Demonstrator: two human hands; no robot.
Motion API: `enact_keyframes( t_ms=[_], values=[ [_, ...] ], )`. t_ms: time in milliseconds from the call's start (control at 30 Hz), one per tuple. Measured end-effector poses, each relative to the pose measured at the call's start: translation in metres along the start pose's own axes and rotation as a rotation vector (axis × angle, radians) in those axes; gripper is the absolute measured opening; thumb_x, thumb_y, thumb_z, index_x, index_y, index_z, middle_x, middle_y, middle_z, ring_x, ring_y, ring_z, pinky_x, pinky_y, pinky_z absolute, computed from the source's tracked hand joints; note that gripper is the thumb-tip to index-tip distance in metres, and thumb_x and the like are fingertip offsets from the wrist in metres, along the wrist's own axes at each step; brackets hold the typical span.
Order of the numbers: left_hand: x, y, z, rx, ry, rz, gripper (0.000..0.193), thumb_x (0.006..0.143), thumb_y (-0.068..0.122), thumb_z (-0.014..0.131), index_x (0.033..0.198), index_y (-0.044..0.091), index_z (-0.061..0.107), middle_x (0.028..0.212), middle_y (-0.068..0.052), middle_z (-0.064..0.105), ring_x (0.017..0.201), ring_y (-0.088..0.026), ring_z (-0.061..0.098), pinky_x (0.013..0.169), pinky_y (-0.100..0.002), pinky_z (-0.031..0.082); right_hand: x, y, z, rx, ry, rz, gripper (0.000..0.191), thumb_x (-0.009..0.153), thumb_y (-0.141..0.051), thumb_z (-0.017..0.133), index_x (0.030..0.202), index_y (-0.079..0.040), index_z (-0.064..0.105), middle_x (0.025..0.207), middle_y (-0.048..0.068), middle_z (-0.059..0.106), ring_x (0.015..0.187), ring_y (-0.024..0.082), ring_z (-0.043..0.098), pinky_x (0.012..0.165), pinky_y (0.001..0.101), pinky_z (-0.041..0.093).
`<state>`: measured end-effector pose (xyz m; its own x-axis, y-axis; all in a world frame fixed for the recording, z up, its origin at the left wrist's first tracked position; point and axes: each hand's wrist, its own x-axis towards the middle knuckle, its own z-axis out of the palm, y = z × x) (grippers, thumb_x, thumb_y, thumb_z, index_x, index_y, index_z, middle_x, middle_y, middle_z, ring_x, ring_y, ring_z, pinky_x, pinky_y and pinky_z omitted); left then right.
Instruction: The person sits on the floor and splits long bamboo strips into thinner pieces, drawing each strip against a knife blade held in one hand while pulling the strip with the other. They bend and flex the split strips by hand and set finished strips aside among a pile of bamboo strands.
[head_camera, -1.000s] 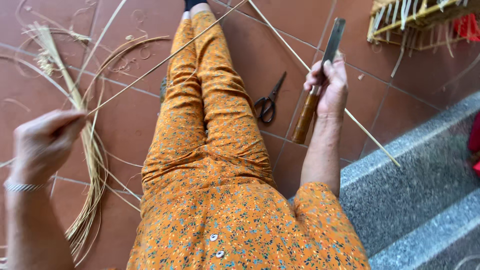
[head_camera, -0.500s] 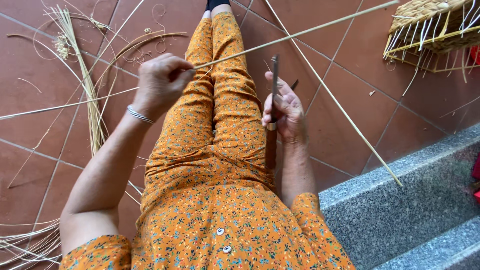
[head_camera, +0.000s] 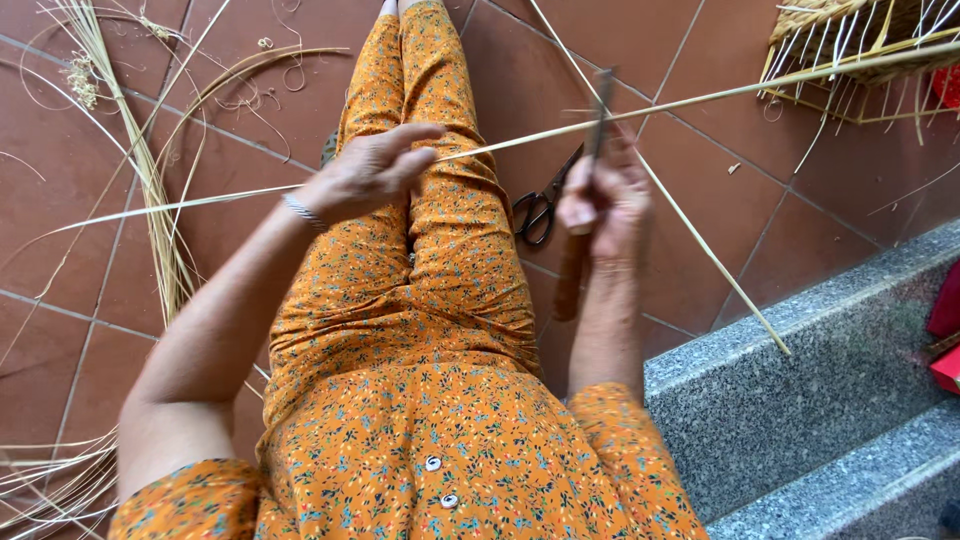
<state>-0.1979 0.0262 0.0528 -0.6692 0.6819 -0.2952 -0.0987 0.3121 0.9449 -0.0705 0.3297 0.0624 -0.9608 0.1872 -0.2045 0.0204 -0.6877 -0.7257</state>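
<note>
Since half a second before, my left hand (head_camera: 375, 170) had slid a little further along the long bamboo strip (head_camera: 700, 98), and my right hand (head_camera: 605, 200) had lifted the knife (head_camera: 590, 180) so its blade stood against the strip. My left hand was closed loosely over the strip above my thigh, thumb and forefinger pinching it while the other fingers lay half curled. From there the strip ran up to the right, past the knife blade, toward the unfinished woven basket (head_camera: 860, 50) in the far corner; the other way it trailed off to the left over the red floor tiles (head_camera: 250, 110). My right hand was wrapped tight round the knife's wooden handle, the dark blade pointing up and away from me, touching the strip where it crossed. A pair of black scissors (head_camera: 540, 205) lay on the tiles just beside my right leg, between leg and right hand. Loose strips (head_camera: 150, 180) lay spread on the tiles to my left. A grey stone step (head_camera: 800, 400) ran along my right side.
</note>
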Motion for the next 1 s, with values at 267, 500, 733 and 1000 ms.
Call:
enact_keyframes(
  t_ms=[267, 500, 733, 1000],
  values=[
    [-0.122, -0.063, -0.103, 0.253, -0.04, -0.502, 0.04, 0.099, 0.041, 0.061, 0.107, 0.008, 0.083, 0.067, -0.007, 0.065, 0.064, -0.014, 0.058, 0.06, -0.033, 0.05, 0.033, -0.093, -0.105, 0.253, -0.113, -0.162, 0.04, 0.116, -0.012, 0.051, 0.155, -0.018, 0.048, 0.085, 0.007, 0.063, 0.05, 0.007, 0.052, 0.05, 0.0253, 0.048],
    [-0.235, 0.001, -0.13, 0.556, 0.446, -0.342, 0.017, 0.102, 0.016, 0.07, 0.109, 0.001, 0.077, 0.072, -0.009, 0.065, 0.057, -0.015, 0.057, 0.051, -0.03, 0.046, 0.07, -0.06, -0.088, -0.113, 0.134, -0.123, 0.026, 0.121, -0.004, 0.054, 0.147, -0.007, 0.051, 0.092, 0.014, 0.064, 0.061, 0.016, 0.055, 0.054, 0.0304, 0.048],
    [-0.202, 0.005, -0.093, 0.996, 0.597, -0.111, 0.015, 0.105, 0.025, 0.074, 0.104, 0.011, 0.079, 0.086, -0.011, 0.072, 0.072, -0.026, 0.069, 0.065, -0.037, 0.052, 0.072, 0.012, -0.041, -0.279, 0.343, 0.01, 0.063, 0.102, 0.001, 0.054, 0.157, -0.02, 0.033, 0.083, 0.014, 0.065, 0.057, 0.016, 0.06, 0.049, 0.0317, 0.052],
    [-0.117, -0.058, -0.021, 0.142, 0.534, -0.011, 0.027, 0.102, 0.007, 0.066, 0.128, 0.005, 0.066, 0.085, -0.007, 0.069, 0.074, -0.009, 0.06, 0.068, -0.027, 0.053, 0.027, 0.043, 0.002, -0.118, 0.103, 0.249, 0.064, 0.102, -0.005, 0.054, 0.162, -0.012, 0.031, 0.083, 0.013, 0.067, 0.054, 0.013, 0.058, 0.048, 0.0303, 0.052]
  ],
)
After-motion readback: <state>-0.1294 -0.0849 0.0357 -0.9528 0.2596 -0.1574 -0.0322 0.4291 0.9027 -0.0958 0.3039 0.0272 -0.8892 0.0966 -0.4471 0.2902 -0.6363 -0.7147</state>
